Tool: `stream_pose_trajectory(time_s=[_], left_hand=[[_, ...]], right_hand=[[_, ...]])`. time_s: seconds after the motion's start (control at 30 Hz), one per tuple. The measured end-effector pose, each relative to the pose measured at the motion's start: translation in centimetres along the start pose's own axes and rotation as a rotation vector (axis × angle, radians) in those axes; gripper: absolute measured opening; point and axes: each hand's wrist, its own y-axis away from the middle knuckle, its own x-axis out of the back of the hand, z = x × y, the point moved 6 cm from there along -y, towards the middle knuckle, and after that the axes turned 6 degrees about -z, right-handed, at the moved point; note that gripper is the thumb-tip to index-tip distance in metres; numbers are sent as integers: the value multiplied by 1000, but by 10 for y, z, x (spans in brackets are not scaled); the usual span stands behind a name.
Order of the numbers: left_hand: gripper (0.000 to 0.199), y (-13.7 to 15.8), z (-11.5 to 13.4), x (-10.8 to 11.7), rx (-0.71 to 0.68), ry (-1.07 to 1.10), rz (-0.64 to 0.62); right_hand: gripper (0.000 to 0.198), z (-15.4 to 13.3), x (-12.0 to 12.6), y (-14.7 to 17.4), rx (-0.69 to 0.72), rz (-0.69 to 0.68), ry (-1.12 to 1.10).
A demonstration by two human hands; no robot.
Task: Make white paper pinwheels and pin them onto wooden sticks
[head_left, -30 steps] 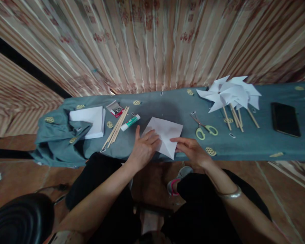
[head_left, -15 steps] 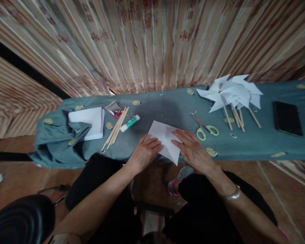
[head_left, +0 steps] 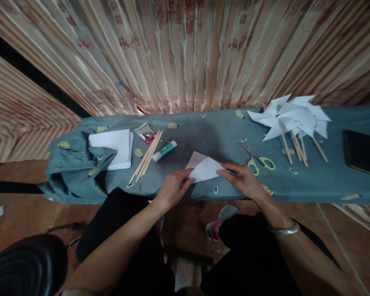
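Note:
A white sheet of paper [head_left: 206, 169], its near corner folded up over the rest, lies between my two hands at the front of the cloth-covered table. My left hand [head_left: 174, 187] pinches its left edge between thumb and fingers. At the right edge my right hand [head_left: 241, 177] grips it the same way. Just right of the paper rest scissors [head_left: 258, 158] with light green handles. To its left lie a glue stick [head_left: 164, 151] with a green label and several thin wooden sticks [head_left: 146, 158].
Paper pinwheels [head_left: 296, 115] on sticks lie at the right, beside a dark phone [head_left: 360, 152]. A stack of white paper [head_left: 123, 150] sits at the left, near a small red box [head_left: 147, 135] of metal pieces. Behind the table [head_left: 222, 131] hangs a striped curtain [head_left: 185, 53].
The paper's near corner, which pointed towards me, is now folded up and away. My hands have gone from lying flat on the sheet to pinching its two sides. The view has shifted slightly.

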Motion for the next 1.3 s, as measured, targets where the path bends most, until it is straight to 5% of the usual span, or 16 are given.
stream_pose_trajectory(time_s=[0.17, 0.43, 0.6, 0.73, 0.9, 1.3], left_hand=[[52, -1, -7, 1, 81, 56, 39], [56, 0, -12, 3, 92, 69, 47], [50, 3, 20, 10, -168, -247, 135], [45, 12, 49, -19, -391, -465, 13], [57, 16, 45, -48, -338, -570, -108], [70, 8, 34, -47, -260, -538, -178]], right_hand=[[29, 3, 0, -6, -41, 52, 15], [24, 7, -1, -25, 17, 152, 31], [23, 7, -5, -35, 9, 189, 130], [22, 8, -8, -35, 3, 226, 158], [21, 8, -9, -33, 18, 258, 156], [19, 3, -8, -35, 7, 292, 201]])
